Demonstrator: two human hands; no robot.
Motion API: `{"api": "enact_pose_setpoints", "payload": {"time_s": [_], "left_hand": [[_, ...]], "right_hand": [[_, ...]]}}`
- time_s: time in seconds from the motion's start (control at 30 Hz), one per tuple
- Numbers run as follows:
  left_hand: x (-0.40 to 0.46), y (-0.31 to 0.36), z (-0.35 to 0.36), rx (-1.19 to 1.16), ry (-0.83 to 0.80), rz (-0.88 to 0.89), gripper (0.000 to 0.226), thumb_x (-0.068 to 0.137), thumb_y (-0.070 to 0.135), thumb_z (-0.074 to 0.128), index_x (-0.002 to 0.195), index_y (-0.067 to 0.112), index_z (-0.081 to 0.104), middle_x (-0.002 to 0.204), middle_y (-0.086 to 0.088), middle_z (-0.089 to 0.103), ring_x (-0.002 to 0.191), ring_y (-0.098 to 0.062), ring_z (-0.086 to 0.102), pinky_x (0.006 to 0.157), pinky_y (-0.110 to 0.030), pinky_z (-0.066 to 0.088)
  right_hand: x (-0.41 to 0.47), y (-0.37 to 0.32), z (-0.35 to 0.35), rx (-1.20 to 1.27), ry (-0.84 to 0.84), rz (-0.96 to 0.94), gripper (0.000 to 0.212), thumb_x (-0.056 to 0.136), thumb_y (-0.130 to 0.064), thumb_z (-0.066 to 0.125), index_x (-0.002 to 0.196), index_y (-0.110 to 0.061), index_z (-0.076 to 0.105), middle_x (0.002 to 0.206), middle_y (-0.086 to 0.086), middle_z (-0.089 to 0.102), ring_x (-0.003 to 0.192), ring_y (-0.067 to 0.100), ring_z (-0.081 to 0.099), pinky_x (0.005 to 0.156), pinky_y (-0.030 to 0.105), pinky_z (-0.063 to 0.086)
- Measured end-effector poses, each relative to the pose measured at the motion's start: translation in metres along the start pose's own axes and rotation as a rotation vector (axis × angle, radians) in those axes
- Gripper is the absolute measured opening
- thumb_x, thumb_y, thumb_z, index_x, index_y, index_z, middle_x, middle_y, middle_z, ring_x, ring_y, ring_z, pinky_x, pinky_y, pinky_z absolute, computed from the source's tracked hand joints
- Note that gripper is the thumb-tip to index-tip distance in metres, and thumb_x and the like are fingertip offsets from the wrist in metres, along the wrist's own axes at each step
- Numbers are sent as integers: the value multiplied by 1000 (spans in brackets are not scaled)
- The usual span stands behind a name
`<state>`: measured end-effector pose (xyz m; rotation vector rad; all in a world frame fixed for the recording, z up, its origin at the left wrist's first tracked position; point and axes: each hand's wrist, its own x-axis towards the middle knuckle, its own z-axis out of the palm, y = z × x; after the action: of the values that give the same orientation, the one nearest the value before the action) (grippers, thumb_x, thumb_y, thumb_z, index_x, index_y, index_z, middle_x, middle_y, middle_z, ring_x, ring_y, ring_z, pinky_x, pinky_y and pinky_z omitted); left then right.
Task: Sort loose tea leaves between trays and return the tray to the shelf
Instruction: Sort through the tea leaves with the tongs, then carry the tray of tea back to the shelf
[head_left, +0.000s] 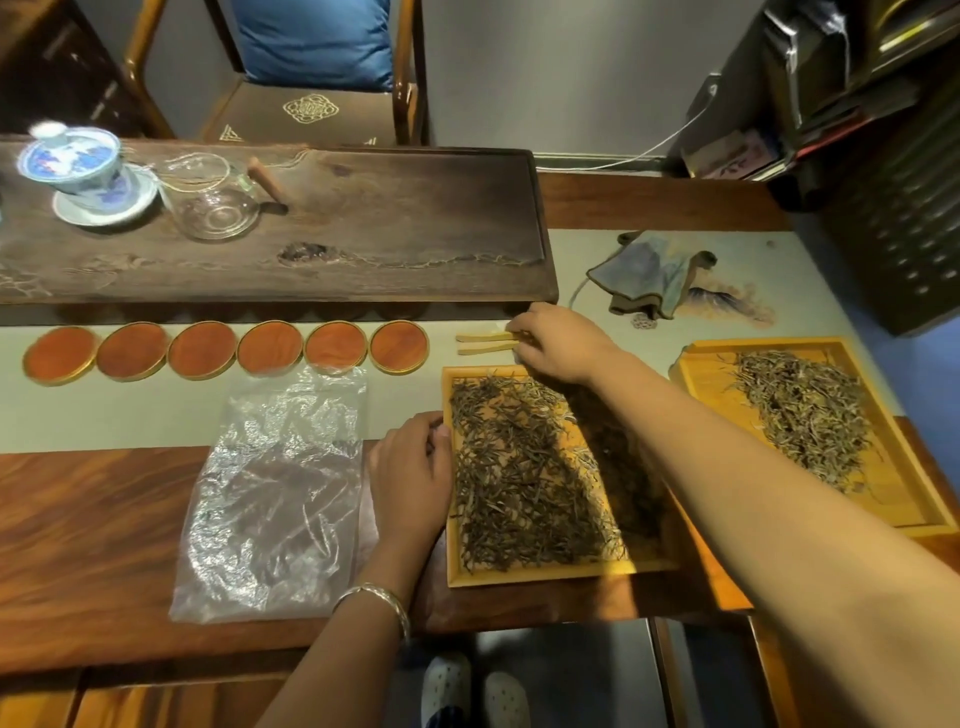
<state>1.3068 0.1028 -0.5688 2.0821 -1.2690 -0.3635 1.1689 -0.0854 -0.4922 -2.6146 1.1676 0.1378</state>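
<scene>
Two wooden trays of loose tea sit on the counter (104, 499). The near tray (540, 574) lies straight ahead of the person, its dark tea leaves (519, 467) spread over most of its floor. The far tray (711, 384) sits off to the right, turned at an angle, and carries a paler heap of leaves (802, 410); the two trays are apart, with the right forearm crossing between them.

The left hand (410, 478) rests against the left rim of the near tray, fingers curled, thumb and fingertips close together at the rim; whether they pinch any leaves cannot be told. A silver bangle (376, 603) rings that wrist. The right hand (558, 340) reaches past the top edge of the near tray, its curled fingers closing on the ends of a pair of pale bamboo tongs (485, 343) that lie on the grey-green runner (104, 415).

Left of the near tray lies a crumpled clear plastic bag (275, 493), touching the left hand's side. Beyond it a row of six round reddish coasters (223, 348) runs along the runner. Behind those stands a long dark wooden tea board (363, 223) bearing a blue-and-white lidded cup on a saucer (78, 169) and a glass pitcher (213, 200) with a wooden handle. A folded bluish cloth (649, 275) lies near the right end of the runner
</scene>
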Motion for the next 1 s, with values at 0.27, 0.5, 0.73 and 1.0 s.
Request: {"api": "enact_pose_setpoints", "payload": {"time_s": [0.27, 0.5, 0.73, 1.0], "left_hand": [[0, 4, -2, 23, -24, 6, 22, 95, 32, 42, 103, 27, 62, 89, 7, 69, 82, -18, 60, 75, -34, 38], [0, 7, -11, 60, -75, 3, 34, 97, 37, 32, 108, 26, 63, 97, 2, 70, 87, -19, 61, 76, -38, 49], [-36, 16, -8, 2, 3, -130, 28, 98, 21, 47, 112, 13, 70, 106, -12, 60, 92, -16, 39, 79, -29, 27], [-39, 29, -17, -153, -86, -166, 40, 103, 19, 35, 139, 22, 50, 125, -4, 65, 118, -32, 50, 107, -43, 27]], "right_hand": [[-150, 22, 10, 277, 418, 417, 26, 97, -12, 45, 116, -5, 60, 112, 15, 62, 107, 31, 57, 87, 35, 45], [-201, 5, 56, 410, 337, 606, 27, 98, -9, 42, 118, 2, 57, 111, 21, 60, 105, 34, 56, 86, 34, 41], [-191, 5, 68, 459, 334, 683, 31, 100, -19, 39, 93, 0, 62, 95, 20, 61, 88, 32, 55, 71, 35, 37], [-189, -2, 65, 657, 412, 658, 33, 96, -13, 46, 64, -19, 49, 67, 0, 52, 66, 17, 46, 57, 31, 28]]}}
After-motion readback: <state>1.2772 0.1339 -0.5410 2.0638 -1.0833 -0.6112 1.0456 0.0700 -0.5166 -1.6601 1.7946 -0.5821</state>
